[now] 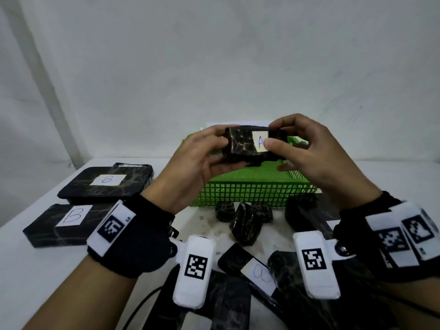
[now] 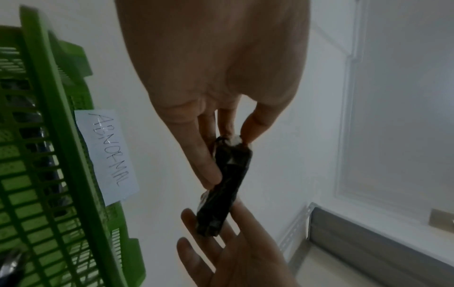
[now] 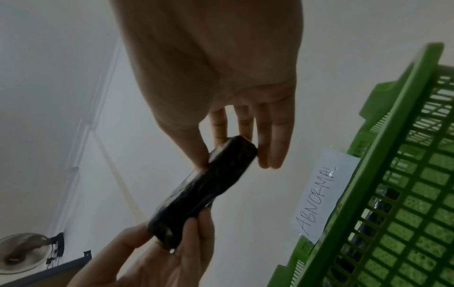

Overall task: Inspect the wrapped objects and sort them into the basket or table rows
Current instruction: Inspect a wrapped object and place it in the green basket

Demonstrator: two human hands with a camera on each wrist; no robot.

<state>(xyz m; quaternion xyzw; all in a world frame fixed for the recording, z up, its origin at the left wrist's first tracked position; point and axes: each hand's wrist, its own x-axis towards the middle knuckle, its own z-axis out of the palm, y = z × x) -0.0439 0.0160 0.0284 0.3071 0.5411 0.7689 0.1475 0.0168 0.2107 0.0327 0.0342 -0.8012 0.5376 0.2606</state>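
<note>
A small block wrapped in black marbled film (image 1: pixel 245 145) with a white label reading "A" is held in the air above the green basket (image 1: pixel 252 189). My left hand (image 1: pixel 204 158) grips its left end and my right hand (image 1: pixel 292 146) pinches its right end, thumb on the label. In the left wrist view the block (image 2: pixel 228 180) hangs between the fingers of both hands; in the right wrist view the block (image 3: pixel 209 186) is seen end-on. A paper tag reading "ABNORMAL" (image 2: pixel 108 155) is fixed to the basket's rim (image 3: pixel 383 155).
Two flat wrapped blocks labelled "B" (image 1: pixel 104 181) (image 1: pixel 62 222) lie in a row on the white table's left. Several small wrapped lumps (image 1: pixel 245 222) sit in front of the basket. More wrapped pieces, one with a label (image 1: pixel 257 272), lie near my wrists.
</note>
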